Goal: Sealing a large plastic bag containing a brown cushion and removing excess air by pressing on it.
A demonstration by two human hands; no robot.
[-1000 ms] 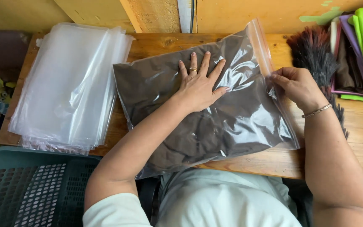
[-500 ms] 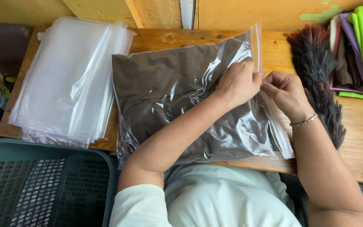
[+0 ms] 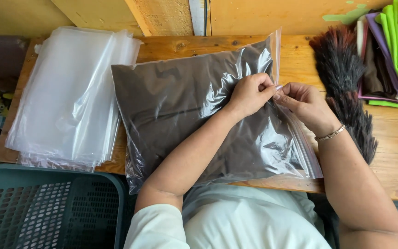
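Far left: dark green perforated plastic basket (image 3: 38, 212), then a stack of empty clear plastic bags (image 3: 65, 97) on the wooden table (image 3: 392, 152). Centre: clear zip-top bag (image 3: 185, 120) lying flat, already filled with dark brown folded cloth; left hand (image 3: 249, 94) and right hand (image 3: 305, 103) pinched shut on its seal strip midway, closure apparently unfinished. Far right: dark feather duster (image 3: 346, 87), folded coloured fabrics (image 3: 392, 50).
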